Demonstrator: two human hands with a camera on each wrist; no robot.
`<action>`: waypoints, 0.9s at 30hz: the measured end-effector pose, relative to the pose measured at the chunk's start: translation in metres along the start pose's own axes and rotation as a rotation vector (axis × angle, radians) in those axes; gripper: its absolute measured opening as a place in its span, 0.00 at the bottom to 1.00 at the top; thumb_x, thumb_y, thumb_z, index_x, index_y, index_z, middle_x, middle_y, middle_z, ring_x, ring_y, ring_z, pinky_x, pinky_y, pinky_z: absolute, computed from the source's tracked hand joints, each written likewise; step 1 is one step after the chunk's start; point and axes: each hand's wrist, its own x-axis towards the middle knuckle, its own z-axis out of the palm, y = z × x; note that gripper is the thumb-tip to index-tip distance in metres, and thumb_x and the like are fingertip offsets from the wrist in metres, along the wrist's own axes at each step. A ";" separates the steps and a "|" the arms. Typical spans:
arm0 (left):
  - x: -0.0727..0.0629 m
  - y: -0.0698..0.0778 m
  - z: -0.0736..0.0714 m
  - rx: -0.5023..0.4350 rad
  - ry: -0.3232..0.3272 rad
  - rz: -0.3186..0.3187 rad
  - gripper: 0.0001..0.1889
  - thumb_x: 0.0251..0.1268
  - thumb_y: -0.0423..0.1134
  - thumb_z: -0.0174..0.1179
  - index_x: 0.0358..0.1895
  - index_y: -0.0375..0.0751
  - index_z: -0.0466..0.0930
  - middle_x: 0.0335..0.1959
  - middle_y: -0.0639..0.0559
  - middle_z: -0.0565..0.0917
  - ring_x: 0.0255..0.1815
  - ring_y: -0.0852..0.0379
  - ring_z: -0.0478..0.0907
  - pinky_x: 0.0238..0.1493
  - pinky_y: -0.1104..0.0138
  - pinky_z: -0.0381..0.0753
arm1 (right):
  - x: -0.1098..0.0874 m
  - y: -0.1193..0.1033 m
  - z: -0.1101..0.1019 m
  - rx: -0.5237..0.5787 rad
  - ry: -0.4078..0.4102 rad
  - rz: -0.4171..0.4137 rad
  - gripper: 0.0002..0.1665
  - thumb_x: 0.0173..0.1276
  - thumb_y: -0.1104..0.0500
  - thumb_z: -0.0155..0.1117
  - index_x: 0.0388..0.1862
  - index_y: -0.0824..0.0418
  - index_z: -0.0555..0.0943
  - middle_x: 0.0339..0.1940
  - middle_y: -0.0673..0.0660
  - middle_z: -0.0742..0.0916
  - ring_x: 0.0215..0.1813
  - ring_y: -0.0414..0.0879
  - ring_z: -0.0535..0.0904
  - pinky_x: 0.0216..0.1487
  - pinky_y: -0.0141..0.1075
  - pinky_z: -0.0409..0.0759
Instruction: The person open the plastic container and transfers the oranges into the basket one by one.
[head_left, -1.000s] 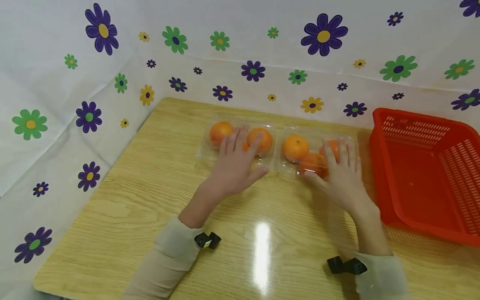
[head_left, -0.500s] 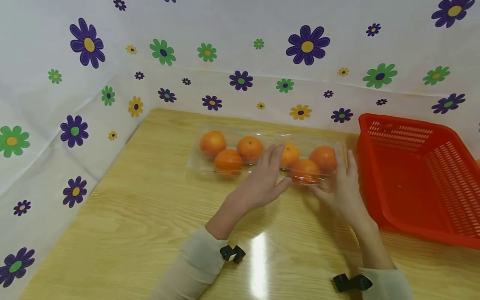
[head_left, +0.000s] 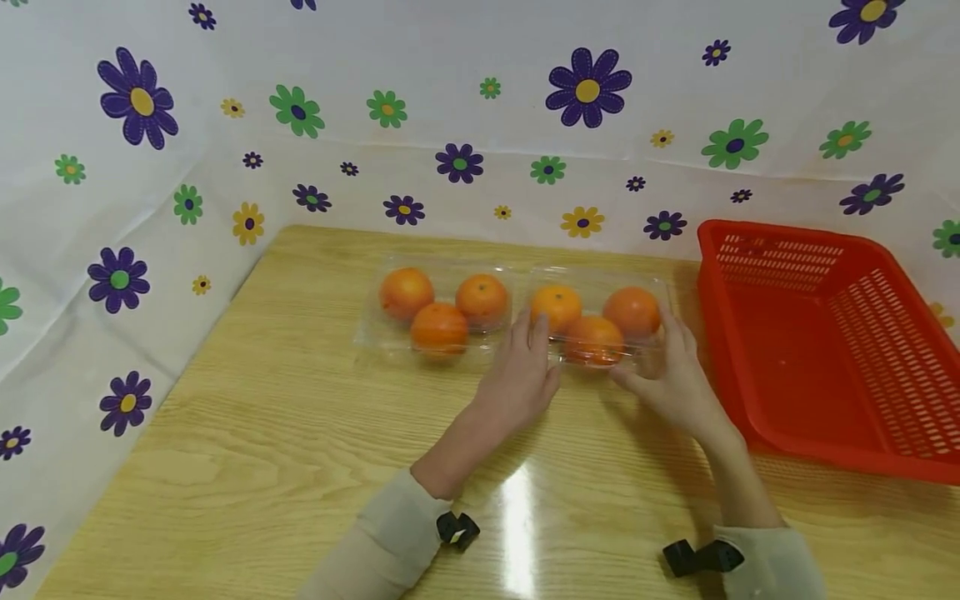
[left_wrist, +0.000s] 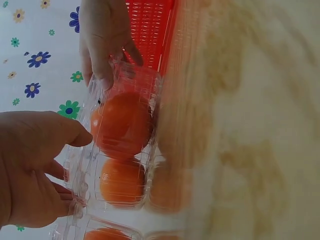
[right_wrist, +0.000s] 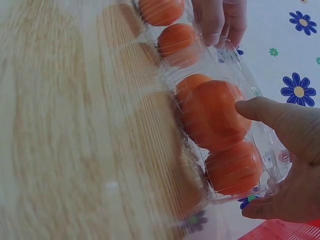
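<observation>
Two clear plastic boxes of oranges lie side by side on the table. The right box holds three oranges, with one orange at its front. My left hand is at that box's left end; in the left wrist view its thumb and fingers hold the edge. My right hand grips the opposite end, thumb in front and fingers around the far corner, as the right wrist view shows. The left box also has three oranges, among them a front orange, and neither hand grips it.
A red plastic basket with slotted walls stands just right of the right box. Behind the wooden table hangs a white cloth printed with flowers, which also covers the left side.
My left hand has moved right, off the left box, to the right box's left end. My right hand has shifted from over the right box to its right end. The head view has turned slightly.
</observation>
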 end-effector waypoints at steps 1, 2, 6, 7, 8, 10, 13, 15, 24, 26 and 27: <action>-0.001 -0.001 0.000 0.022 0.006 0.011 0.34 0.72 0.40 0.57 0.72 0.25 0.54 0.72 0.25 0.57 0.71 0.34 0.63 0.69 0.52 0.69 | 0.000 -0.001 0.000 -0.006 -0.005 0.005 0.69 0.60 0.49 0.75 0.83 0.50 0.35 0.80 0.71 0.44 0.76 0.75 0.47 0.65 0.75 0.51; -0.001 -0.001 0.000 0.046 0.012 0.025 0.34 0.71 0.39 0.57 0.72 0.24 0.55 0.72 0.25 0.58 0.70 0.34 0.65 0.67 0.54 0.71 | -0.001 -0.001 0.000 -0.014 -0.008 0.006 0.68 0.61 0.49 0.75 0.83 0.52 0.35 0.80 0.71 0.44 0.76 0.76 0.47 0.65 0.75 0.51; -0.001 -0.001 0.001 0.120 0.009 0.037 0.35 0.71 0.40 0.59 0.72 0.25 0.56 0.71 0.25 0.60 0.66 0.34 0.70 0.58 0.58 0.79 | -0.003 -0.001 -0.001 -0.046 -0.035 0.010 0.65 0.64 0.50 0.72 0.82 0.57 0.36 0.79 0.73 0.43 0.76 0.77 0.45 0.65 0.75 0.51; -0.001 -0.001 0.002 0.138 0.009 0.034 0.35 0.70 0.41 0.59 0.72 0.25 0.56 0.70 0.25 0.61 0.66 0.34 0.70 0.57 0.59 0.80 | -0.003 -0.001 -0.002 -0.050 -0.044 0.008 0.64 0.65 0.50 0.71 0.82 0.58 0.36 0.79 0.73 0.43 0.76 0.77 0.44 0.65 0.75 0.51; -0.001 -0.001 0.002 0.157 0.011 0.028 0.35 0.70 0.41 0.60 0.72 0.26 0.57 0.70 0.26 0.62 0.65 0.35 0.71 0.55 0.60 0.82 | -0.003 0.000 -0.002 -0.049 -0.051 0.004 0.63 0.66 0.51 0.70 0.82 0.59 0.36 0.79 0.73 0.43 0.76 0.77 0.42 0.64 0.76 0.50; -0.001 -0.001 0.002 0.195 0.021 0.022 0.34 0.70 0.42 0.61 0.71 0.28 0.58 0.69 0.28 0.64 0.64 0.35 0.73 0.52 0.61 0.83 | -0.003 -0.001 -0.003 -0.047 -0.064 0.000 0.61 0.68 0.52 0.68 0.82 0.59 0.35 0.79 0.73 0.42 0.77 0.77 0.40 0.64 0.76 0.49; -0.001 -0.001 0.001 0.243 0.055 0.028 0.33 0.69 0.43 0.62 0.70 0.29 0.62 0.67 0.30 0.67 0.61 0.37 0.75 0.50 0.62 0.84 | -0.003 -0.002 -0.004 -0.043 -0.080 -0.002 0.60 0.69 0.52 0.67 0.82 0.59 0.36 0.79 0.73 0.41 0.77 0.76 0.40 0.64 0.76 0.48; -0.001 0.000 0.000 0.261 0.067 0.034 0.32 0.68 0.43 0.63 0.69 0.29 0.63 0.66 0.30 0.68 0.59 0.39 0.77 0.48 0.62 0.84 | -0.003 -0.004 -0.006 -0.050 -0.090 -0.003 0.60 0.69 0.51 0.67 0.82 0.60 0.36 0.79 0.73 0.41 0.77 0.77 0.40 0.64 0.76 0.48; 0.003 -0.006 -0.008 0.226 0.055 0.042 0.31 0.68 0.43 0.63 0.68 0.33 0.64 0.66 0.31 0.70 0.55 0.41 0.80 0.38 0.64 0.86 | 0.000 -0.007 -0.013 -0.033 -0.122 -0.050 0.59 0.69 0.52 0.67 0.82 0.61 0.37 0.79 0.74 0.46 0.75 0.76 0.46 0.67 0.74 0.50; 0.004 -0.009 -0.010 0.160 0.026 0.050 0.29 0.69 0.42 0.62 0.67 0.35 0.63 0.66 0.30 0.69 0.55 0.39 0.79 0.38 0.62 0.86 | -0.001 -0.007 -0.014 -0.032 -0.129 -0.046 0.59 0.69 0.54 0.67 0.82 0.61 0.37 0.78 0.74 0.46 0.75 0.76 0.46 0.66 0.74 0.50; 0.004 -0.011 -0.011 0.126 0.019 0.054 0.29 0.69 0.42 0.62 0.67 0.35 0.63 0.66 0.30 0.69 0.54 0.39 0.80 0.38 0.61 0.86 | -0.001 -0.007 -0.014 -0.032 -0.131 -0.046 0.59 0.69 0.54 0.67 0.82 0.61 0.37 0.78 0.75 0.46 0.75 0.77 0.45 0.66 0.74 0.50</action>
